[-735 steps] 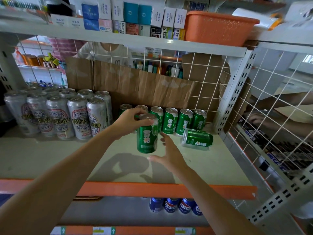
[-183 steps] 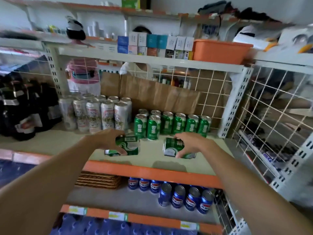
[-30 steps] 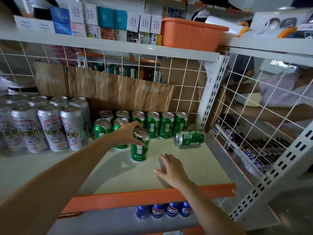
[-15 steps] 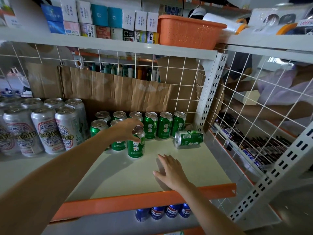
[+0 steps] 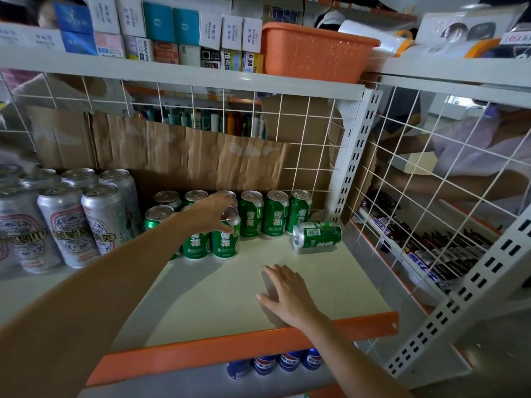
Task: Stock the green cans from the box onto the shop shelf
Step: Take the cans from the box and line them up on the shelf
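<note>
One green can (image 5: 226, 234) upright in the front row on the shelf (image 5: 230, 294), just beside a second front-row can (image 5: 196, 244) and in front of the back row (image 5: 275, 212) of upright cans along the cardboard. Left hand (image 5: 211, 212) arched over the top of that front can, fingertips (image 5: 230, 222) at the rim; contact or a small gap not clear from this angle, so grip either loose or just released, certainly not wrapped round the body. Right hand (image 5: 284, 293) flat and spread on the bare shelf near the orange front edge (image 5: 258, 341), holding nothing. One more can lying on its side (image 5: 317, 235) near the right upright post (image 5: 356, 156), touching or nearly touching the end of the back row. Tall silver cans (image 5: 71, 222) grouped to the left, well apart from the task. Box not in view.

Handling, as judged: thin-walled metal, rigid if full, moderately heavy, smooth and somewhat slippery; prone to rolling when on its side. Best hold round the mid-body with thumb opposite fingers, or a claw over the top rim for short shifts. Lying can probably next: grasp round the body, tip upright, slide into the row.
</note>
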The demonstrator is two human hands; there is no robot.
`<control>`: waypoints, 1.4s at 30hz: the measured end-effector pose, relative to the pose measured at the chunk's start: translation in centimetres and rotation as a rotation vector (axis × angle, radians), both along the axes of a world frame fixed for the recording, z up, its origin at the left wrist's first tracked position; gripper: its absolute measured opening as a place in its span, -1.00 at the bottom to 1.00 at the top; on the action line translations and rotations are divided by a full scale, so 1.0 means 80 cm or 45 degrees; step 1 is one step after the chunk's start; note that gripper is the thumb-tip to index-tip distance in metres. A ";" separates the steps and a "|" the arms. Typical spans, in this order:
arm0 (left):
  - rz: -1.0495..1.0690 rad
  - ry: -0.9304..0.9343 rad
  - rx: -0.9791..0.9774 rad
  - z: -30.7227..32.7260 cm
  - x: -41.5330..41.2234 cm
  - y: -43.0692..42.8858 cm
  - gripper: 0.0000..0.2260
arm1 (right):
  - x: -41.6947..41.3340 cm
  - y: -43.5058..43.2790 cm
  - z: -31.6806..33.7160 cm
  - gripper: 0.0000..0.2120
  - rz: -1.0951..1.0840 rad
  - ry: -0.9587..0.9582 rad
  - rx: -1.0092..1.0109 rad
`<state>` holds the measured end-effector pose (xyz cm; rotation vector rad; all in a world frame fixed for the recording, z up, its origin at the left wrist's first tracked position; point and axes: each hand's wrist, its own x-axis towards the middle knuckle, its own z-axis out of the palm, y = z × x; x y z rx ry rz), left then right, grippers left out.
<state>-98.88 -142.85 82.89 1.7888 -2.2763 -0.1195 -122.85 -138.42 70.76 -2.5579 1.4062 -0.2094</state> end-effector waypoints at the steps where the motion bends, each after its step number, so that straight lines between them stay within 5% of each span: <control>1: 0.006 -0.004 -0.001 0.000 0.000 -0.003 -0.44 | 0.000 0.000 0.000 -0.04 -0.002 0.007 0.005; 11: 0.041 -0.044 0.043 -0.004 0.002 -0.008 -0.40 | 0.000 0.000 0.000 0.00 -0.011 0.013 0.023; 19: -0.036 -0.163 -0.255 -0.032 -0.021 0.054 -0.26 | -0.001 -0.002 -0.004 -0.07 -0.015 0.014 -0.020; 31: -0.043 -0.074 0.209 -0.143 -0.053 0.128 -0.08 | -0.001 -0.002 -0.007 -0.12 -0.023 -0.059 0.000; 39: -0.019 -0.001 0.192 -0.152 -0.054 0.131 -0.08 | -0.028 -0.041 0.026 -0.44 -0.230 -0.320 -0.130; 42: -0.013 0.000 0.198 -0.155 -0.053 0.130 -0.08 | -0.057 -0.080 0.051 -0.39 -0.361 -0.296 -0.192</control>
